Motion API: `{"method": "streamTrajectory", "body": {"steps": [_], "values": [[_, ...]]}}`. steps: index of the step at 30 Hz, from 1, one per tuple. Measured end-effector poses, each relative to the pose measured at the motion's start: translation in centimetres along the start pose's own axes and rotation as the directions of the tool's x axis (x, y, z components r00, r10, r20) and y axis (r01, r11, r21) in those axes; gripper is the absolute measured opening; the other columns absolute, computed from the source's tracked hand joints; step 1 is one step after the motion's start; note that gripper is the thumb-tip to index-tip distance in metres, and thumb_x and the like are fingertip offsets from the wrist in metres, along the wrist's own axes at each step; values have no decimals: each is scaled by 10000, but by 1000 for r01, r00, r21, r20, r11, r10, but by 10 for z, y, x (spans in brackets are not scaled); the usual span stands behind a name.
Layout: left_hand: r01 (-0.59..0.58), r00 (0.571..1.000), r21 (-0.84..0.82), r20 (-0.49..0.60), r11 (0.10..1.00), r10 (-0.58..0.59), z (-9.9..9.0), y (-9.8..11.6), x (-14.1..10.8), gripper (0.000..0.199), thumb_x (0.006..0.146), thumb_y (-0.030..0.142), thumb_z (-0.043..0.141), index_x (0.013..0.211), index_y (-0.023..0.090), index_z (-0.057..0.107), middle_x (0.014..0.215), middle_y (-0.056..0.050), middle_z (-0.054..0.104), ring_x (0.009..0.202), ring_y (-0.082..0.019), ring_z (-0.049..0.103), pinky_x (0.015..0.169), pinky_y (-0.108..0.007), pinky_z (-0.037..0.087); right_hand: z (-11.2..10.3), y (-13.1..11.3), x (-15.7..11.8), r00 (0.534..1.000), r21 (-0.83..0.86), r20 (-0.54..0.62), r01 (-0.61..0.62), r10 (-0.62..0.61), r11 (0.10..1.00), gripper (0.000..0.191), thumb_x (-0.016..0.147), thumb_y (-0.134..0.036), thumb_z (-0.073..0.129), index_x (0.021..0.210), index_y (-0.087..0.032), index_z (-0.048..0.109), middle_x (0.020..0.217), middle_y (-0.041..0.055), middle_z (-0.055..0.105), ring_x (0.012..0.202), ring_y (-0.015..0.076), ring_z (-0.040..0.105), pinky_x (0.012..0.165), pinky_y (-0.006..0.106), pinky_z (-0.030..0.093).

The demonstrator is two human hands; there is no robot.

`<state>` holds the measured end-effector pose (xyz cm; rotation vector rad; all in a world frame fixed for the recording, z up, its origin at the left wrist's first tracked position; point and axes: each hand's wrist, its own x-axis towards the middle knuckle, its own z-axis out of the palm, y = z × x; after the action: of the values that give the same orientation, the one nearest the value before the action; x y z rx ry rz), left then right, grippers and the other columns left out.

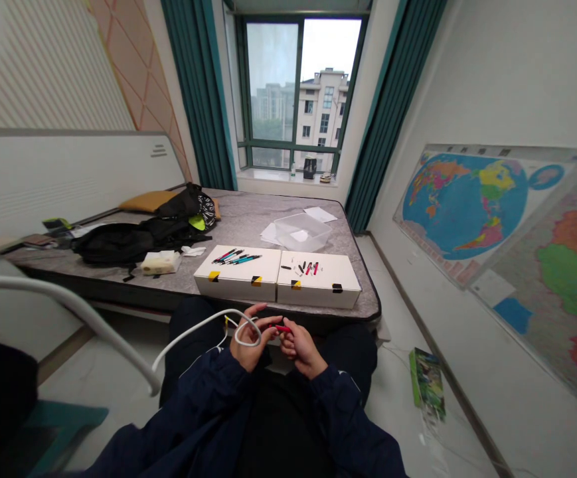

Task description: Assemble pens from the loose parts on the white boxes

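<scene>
Fingertips of the left hand (pixel 249 342) and right hand (pixel 302 346) are pinched close on a slim red pen piece (pixel 284 328), held over the lap just short of the bed's edge; whether it is complete cannot be told. A white looped tube (pixel 196 334) passes in front of the left hand. Beyond, the left white box (pixel 236 288) bears a group of long, whole-looking pens (pixel 246 259), while the right white box (pixel 318 297) bears loose red and black parts (pixel 315 268). Work seems partway: some pens look assembled, and several parts lie separate. Behind the boxes, a clear bin (pixel 314 243) rests on the bed (pixel 248 207).
</scene>
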<state>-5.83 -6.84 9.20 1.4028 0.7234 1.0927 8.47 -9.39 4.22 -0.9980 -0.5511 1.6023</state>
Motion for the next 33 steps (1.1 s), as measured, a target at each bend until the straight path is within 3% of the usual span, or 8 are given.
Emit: {"method": "streamTrajectory", "body": {"steps": [7,15,21,24,27,30,33], "values": [[-72,997,-58,-24,996,71,-3,0,0,488,791,311,700,1171,159,435,986,-141,726,768,-199,697,721,-333,553,6,3,-1,991,101,104,-97,87,990,571,820,-622,551,531,-210,281,395,-105,257,330,27,156,370,198,37],[-95,992,-56,-92,994,89,-4,0,2,433,775,333,718,1095,166,479,946,-122,734,707,-193,685,693,-349,545,6,-5,-4,994,93,84,-77,69,993,583,826,-633,538,522,-211,276,377,-103,225,325,33,165,374,201,56],[-96,988,-82,-132,992,85,-4,-1,4,412,771,329,724,1062,165,483,932,-117,735,665,-175,671,655,-324,537,1,-2,0,999,15,33,15,-16,1000,549,767,-636,621,573,-212,332,412,-115,259,343,31,180,367,187,83],[-43,995,-119,-97,992,31,-6,-7,4,463,765,333,728,1097,168,452,931,-111,736,637,-163,668,642,-317,544,-21,-6,15,990,-127,-64,117,-126,985,553,761,-675,591,575,-209,358,411,-114,270,339,37,222,355,180,121],[33,998,-145,-38,989,-39,-7,-15,2,547,764,340,727,1173,177,404,924,-98,739,655,-169,684,659,-324,557,-57,-23,40,931,-362,-209,211,-299,908,526,720,-692,603,631,-193,460,430,-98,362,341,56,316,348,177,187],[90,995,-166,-16,982,-94,-8,-23,2,655,743,363,738,1247,174,363,894,-91,743,679,-185,699,667,-331,566,-95,-54,72,841,-609,-285,212,-459,765,515,682,-680,618,648,-170,548,433,-64,448,358,86,384,361,199,258],[121,991,-178,-29,977,-128,-9,-28,3,766,718,379,754,1311,154,325,862,-97,745,637,-181,691,654,-330,565,-121,-88,106,780,-808,-254,153,-571,569,439,687,-579,640,597,-150,604,428,-21,511,381,110,433,403,225,311]]}}
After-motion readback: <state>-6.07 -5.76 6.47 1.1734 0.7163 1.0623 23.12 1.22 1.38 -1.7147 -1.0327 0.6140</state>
